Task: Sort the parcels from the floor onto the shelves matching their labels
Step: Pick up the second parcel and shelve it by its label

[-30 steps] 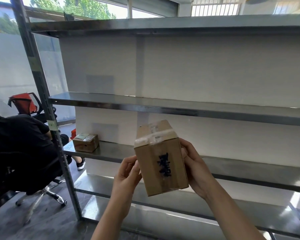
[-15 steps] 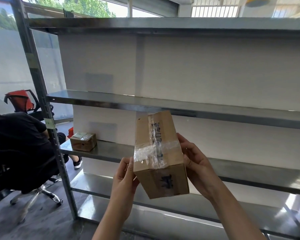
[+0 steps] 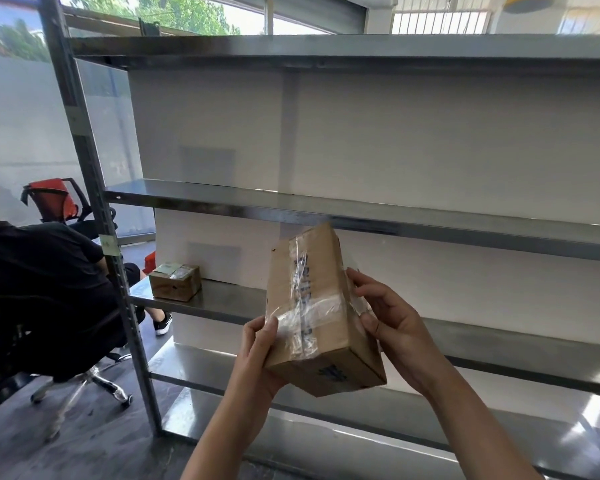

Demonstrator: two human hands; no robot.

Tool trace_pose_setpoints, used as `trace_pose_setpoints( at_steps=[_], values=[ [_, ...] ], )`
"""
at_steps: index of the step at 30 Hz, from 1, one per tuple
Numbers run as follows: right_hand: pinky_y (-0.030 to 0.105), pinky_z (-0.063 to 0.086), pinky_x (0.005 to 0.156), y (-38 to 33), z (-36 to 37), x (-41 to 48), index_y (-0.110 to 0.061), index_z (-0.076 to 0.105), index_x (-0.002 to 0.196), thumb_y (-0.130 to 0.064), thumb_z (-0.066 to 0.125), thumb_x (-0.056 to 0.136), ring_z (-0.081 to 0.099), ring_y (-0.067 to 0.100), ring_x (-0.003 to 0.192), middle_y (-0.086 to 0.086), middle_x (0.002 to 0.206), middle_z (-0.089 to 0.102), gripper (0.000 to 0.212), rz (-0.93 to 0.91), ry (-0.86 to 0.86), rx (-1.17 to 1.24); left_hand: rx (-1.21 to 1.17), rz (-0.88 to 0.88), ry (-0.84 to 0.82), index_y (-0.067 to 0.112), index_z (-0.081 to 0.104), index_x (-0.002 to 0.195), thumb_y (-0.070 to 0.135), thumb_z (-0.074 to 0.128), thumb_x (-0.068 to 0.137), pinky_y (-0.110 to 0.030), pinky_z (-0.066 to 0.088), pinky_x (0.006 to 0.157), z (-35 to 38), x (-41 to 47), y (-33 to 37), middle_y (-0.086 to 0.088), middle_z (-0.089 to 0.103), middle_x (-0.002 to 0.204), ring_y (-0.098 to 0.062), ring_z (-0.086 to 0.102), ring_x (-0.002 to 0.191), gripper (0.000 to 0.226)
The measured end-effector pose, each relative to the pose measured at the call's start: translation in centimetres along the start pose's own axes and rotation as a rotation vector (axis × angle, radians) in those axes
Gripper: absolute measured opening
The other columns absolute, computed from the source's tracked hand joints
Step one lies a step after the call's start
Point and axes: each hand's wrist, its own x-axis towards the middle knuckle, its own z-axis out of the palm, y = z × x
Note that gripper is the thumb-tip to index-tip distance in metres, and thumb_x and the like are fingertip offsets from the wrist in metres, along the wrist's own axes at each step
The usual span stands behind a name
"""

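Holding parcel (image 3: 312, 306) in air before steel shelves (image 3: 430, 220), tilted, taped face up. Left grip (image 3: 257, 355) wraps lower left edge, thumb on tape; right grip (image 3: 388, 323) clasps right side.

Step, as judged: reading label. Turn box until blue writing is fully legible, support both sides, match shelf before placing.

Parcel: oblong brown cardboard, crisp corners, glossy crinkled clear tape. Shelves: smooth, grey, reflective metal. Smaller taped box (image 3: 175, 282) sits at left end of lower shelf.
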Motion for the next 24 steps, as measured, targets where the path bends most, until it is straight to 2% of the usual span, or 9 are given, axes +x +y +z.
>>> trace_pose_setpoints(
  at_steps=[3,6,9,11,14,17,19,21,24],
  values=[
    [0.037,0.043,0.111,0.2,0.1,0.1,-0.018,0.061,0.125,-0.017,0.072,0.085,0.037,0.006,0.145,-0.016,0.154,0.043,0.042,0.042,0.049,-0.076,-0.067,0.016,-0.048,0.016,0.056,0.116,0.044,0.078,0.068,-0.061,0.051,0.089,-0.2,0.0,-0.1,-0.016,0.069,0.113,-0.029,0.070,0.094,0.060],
    [0.031,0.057,0.093,0.3,0.7,0.1,-0.033,0.056,0.131,-0.025,0.076,0.075,0.044,0.015,0.139,-0.014,0.152,0.041,0.060,0.143,0.121,-0.086,-0.104,0.060,-0.042,0.018,0.060,0.112,0.036,0.074,0.077,-0.047,0.060,0.074,-0.5,0.3,-0.2,-0.012,0.070,0.108,-0.023,0.072,0.091,0.041],
    [0.034,0.052,0.098,0.3,1.0,0.3,-0.037,0.041,0.142,-0.035,0.080,0.068,0.044,0.012,0.134,-0.014,0.148,0.042,0.083,0.206,0.213,-0.163,-0.116,0.098,-0.008,0.020,0.063,0.109,0.031,0.066,0.084,-0.042,0.060,0.071,-0.7,0.6,-0.6,-0.010,0.071,0.108,-0.020,0.071,0.090,0.028],
    [0.033,0.054,0.094,0.2,1.4,0.4,-0.036,0.038,0.146,-0.038,0.080,0.067,0.053,0.011,0.124,-0.013,0.142,0.047,0.089,0.247,0.241,-0.162,-0.112,0.125,0.001,0.020,0.064,0.111,0.031,0.067,0.085,-0.040,0.061,0.073,-0.9,0.8,-0.8,-0.010,0.071,0.110,-0.020,0.072,0.093,0.028],
    [0.023,0.059,0.077,0.2,2.1,0.4,-0.037,0.049,0.134,-0.041,0.077,0.068,0.067,0.002,0.101,-0.017,0.125,0.063,0.072,0.261,0.241,-0.166,-0.067,0.157,0.053,0.019,0.063,0.119,0.030,0.061,0.091,-0.043,0.061,0.077,-1.4,0.9,-1.0,-0.012,0.071,0.117,-0.023,0.069,0.100,0.030],
    [0.014,0.056,0.062,0.4,2.6,0.2,-0.039,0.050,0.127,-0.034,0.077,0.075,0.069,-0.009,0.085,-0.024,0.113,0.062,0.059,0.238,0.261,-0.178,0.003,0.188,0.105,0.021,0.060,0.128,0.026,0.055,0.093,-0.042,0.061,0.080,-1.9,1.0,-1.3,-0.012,0.072,0.119,-0.023,0.070,0.101,0.036],
    [0.012,0.055,0.060,0.7,2.8,0.2,-0.039,0.048,0.129,-0.036,0.078,0.073,0.069,-0.002,0.089,-0.023,0.116,0.060,0.064,0.238,0.266,-0.181,0.041,0.211,0.147,0.031,0.058,0.125,0.020,0.051,0.099,-0.040,0.061,0.076,-1.9,1.1,-1.6,-0.008,0.076,0.109,-0.022,0.072,0.091,0.029],
    [0.013,0.055,0.060,1.0,3.1,0.2,-0.039,0.046,0.131,-0.038,0.078,0.073,0.064,0.000,0.095,-0.023,0.117,0.058,0.066,0.242,0.283,-0.190,0.084,0.229,0.207,0.037,0.057,0.110,0.019,0.050,0.102,-0.038,0.057,0.069,-1.8,1.2,-1.6,-0.011,0.074,0.096,-0.022,0.068,0.079,0.022],
    [0.017,0.058,0.064,1.6,2.8,0.3,-0.038,0.052,0.126,-0.044,0.067,0.082,0.065,0.004,0.101,-0.018,0.118,0.063,0.047,0.256,0.350,-0.176,0.137,0.227,0.194,0.035,0.059,0.103,0.020,0.049,0.103,-0.037,0.057,0.065,-1.8,1.6,-1.5,-0.014,0.073,0.097,-0.022,0.069,0.077,0.018]
  ],
)
